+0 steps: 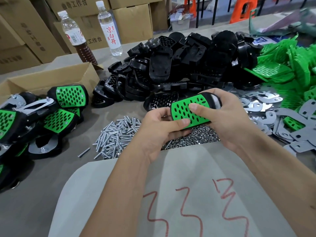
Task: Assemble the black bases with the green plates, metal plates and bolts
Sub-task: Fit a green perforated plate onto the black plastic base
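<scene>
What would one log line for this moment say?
hands: left and right grip green plate on black base | bolts: loose pile | stage: plate being seated

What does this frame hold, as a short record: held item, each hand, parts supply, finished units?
held item: green plate seated on a black base, above the nuts
left hand: grips the near end, thumb on the plate
right hand: grips the far end, thumb pressing the plate
bolts: loose pile, left of the nuts
black bases pile: behind the hands
metal plates: spread at right
finished units: heap at left
</scene>
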{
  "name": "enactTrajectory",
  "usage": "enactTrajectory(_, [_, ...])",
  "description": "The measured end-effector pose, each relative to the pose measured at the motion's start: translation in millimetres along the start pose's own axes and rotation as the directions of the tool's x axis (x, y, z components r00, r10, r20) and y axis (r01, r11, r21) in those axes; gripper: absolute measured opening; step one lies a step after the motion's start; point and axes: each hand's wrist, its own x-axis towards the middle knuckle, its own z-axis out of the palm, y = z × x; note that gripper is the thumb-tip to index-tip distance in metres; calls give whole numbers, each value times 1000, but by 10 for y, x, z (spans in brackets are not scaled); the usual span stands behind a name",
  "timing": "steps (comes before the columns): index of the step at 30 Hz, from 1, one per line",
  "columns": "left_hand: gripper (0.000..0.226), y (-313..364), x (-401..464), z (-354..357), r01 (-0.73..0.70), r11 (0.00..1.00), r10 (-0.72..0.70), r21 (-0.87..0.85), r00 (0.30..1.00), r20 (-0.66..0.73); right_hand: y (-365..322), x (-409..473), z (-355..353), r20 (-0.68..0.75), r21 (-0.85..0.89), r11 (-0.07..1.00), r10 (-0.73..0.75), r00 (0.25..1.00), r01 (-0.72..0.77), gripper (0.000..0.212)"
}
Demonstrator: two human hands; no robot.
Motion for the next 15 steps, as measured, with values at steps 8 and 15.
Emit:
enactTrajectory(8, [28, -12, 0, -8, -27, 999, 29, 36, 999, -44, -21, -5, 7, 5, 15, 1000, -19, 1000, 18, 38])
enactTrajectory(15, [29, -34, 18, -25, -60, 998, 60, 10, 998, -17, -84, -18, -33, 182, 100, 992, 55, 982, -74, 45])
